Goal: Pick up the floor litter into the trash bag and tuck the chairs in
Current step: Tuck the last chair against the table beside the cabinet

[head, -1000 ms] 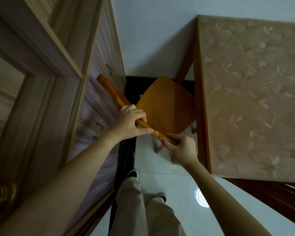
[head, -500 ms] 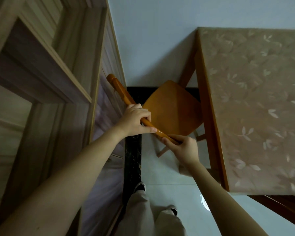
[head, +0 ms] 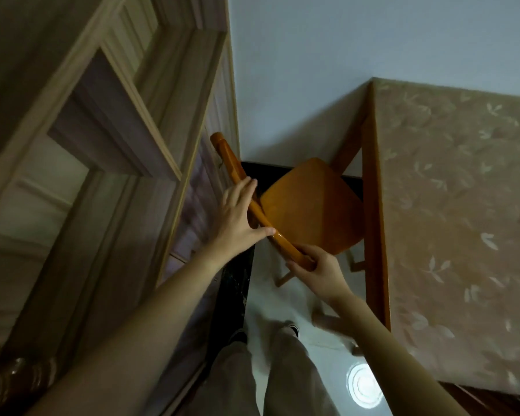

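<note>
An orange wooden chair (head: 309, 205) stands in the corner, its seat partly under the left edge of the table (head: 451, 223). The chair's top rail (head: 231, 166) runs diagonally from upper left to lower right. My left hand (head: 237, 217) rests flat on the middle of the rail, fingers stretched out and loosened, thumb laid along the rail. My right hand (head: 318, 268) is shut on the rail's lower right end. No trash bag or litter shows in view.
A wooden cabinet with panelled doors (head: 126, 163) fills the left side, close to the chair's back. A pale wall (head: 297, 70) is behind. My legs and shoes (head: 264, 370) stand on the glossy white floor beside a dark border strip (head: 237, 283).
My left hand has loosened from a full grip on the rail to flat, extended fingers. The chair has slid further under the table edge. My right hand keeps its hold.
</note>
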The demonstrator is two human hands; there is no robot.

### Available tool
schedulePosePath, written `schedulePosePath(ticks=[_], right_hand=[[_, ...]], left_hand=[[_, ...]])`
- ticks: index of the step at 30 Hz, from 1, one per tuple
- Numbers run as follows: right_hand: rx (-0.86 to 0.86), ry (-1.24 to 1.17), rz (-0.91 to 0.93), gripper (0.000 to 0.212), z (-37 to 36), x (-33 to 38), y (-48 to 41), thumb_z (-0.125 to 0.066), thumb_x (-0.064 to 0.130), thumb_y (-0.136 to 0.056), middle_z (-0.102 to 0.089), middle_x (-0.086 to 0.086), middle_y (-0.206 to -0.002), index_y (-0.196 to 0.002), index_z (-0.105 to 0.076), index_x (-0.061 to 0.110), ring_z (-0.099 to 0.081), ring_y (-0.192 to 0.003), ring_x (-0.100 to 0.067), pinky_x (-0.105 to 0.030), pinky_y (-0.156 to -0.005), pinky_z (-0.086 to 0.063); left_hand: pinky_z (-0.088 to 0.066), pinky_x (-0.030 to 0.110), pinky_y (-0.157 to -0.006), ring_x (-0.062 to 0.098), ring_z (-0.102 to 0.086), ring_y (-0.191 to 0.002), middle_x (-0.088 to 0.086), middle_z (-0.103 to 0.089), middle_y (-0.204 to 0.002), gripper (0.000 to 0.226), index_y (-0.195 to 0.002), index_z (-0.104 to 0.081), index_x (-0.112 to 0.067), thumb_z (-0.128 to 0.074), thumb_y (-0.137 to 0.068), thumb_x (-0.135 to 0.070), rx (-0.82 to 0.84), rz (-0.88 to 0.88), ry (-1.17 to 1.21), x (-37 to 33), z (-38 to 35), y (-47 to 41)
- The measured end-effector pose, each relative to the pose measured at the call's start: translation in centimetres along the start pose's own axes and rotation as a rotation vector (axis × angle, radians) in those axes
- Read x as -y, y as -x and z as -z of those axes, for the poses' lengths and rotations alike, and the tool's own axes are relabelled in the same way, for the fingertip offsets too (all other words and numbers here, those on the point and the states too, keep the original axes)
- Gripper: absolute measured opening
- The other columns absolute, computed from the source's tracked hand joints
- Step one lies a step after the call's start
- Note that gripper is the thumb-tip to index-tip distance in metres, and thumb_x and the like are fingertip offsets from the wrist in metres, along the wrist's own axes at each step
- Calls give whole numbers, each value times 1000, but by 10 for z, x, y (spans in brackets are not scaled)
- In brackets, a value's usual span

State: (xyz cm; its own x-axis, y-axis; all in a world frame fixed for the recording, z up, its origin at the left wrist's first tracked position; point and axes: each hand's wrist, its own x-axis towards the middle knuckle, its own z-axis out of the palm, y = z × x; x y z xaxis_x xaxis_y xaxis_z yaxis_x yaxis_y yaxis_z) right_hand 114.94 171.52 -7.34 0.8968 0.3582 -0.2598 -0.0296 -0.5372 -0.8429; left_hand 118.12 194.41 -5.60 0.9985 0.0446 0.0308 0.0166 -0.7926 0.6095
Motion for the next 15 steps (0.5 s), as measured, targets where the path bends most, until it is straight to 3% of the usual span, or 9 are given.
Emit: schedulePosePath(ticks=[3, 5, 8, 10, 13, 15], right_hand=[[168, 156, 132, 68, 14, -10, -3, -73, 25, -83, -55, 10, -120, -144, -43, 29, -59, -87, 2, -12, -72, -47], [253, 191, 141, 78, 22, -14, -8, -71, 24, -81, -53, 13, -117, -148, -33, 38, -59, -79, -6, -19, -70, -48], [325, 97, 117, 84, 28, -17, -13, -72, 16, -79, -56, 13, -105, -146, -31, 46, -59, -69, -13, -25, -66, -50], [337, -4, 100, 85, 26, -20, -14, -73, 12, -78, -57, 12, -121, -145, -34, 47, -64, -83, -15, -29, -78, -52], [340, -179, 26, 83, 17, -24, -11, -69, 10, -77, -42, 20, -147, -143, -37, 49, -58, -120, -22, -39, -102, -46], [295, -192, 12, 81, 12, -26, -8, -66, 13, -75, -49, 13, -144, -141, -39, 52, -60, -116, -22, -39, -99, -48]], left_hand=[[-20, 45, -116, 22, -11, -146, 4, -10, -160, 117, -153, -6, -28, -82, -66, -48, -48, 427, 401, -21, -14, 23], [-25, 52, -115, 23, -17, -145, 4, -16, -159, 120, -152, -5, -33, -84, -63, -49, -75, 582, 611, -27, -25, 22], [-31, 52, -112, 19, -23, -144, 0, -21, -158, 126, -150, -7, -40, -83, -52, -57, -115, 587, 667, -31, -37, 18], [-35, 49, -111, 17, -29, -142, 0, -27, -157, 125, -149, -9, -43, -85, -50, -54, -138, 585, 714, -33, -42, 17], [-42, 36, -105, 11, -40, -133, 1, -38, -150, 116, -151, -11, -36, -87, -64, -22, -159, 564, 795, -31, -44, 15], [-44, 35, -103, 10, -44, -129, 0, -42, -147, 114, -152, -12, -32, -84, -68, -6, -163, 563, 847, -27, -45, 13]])
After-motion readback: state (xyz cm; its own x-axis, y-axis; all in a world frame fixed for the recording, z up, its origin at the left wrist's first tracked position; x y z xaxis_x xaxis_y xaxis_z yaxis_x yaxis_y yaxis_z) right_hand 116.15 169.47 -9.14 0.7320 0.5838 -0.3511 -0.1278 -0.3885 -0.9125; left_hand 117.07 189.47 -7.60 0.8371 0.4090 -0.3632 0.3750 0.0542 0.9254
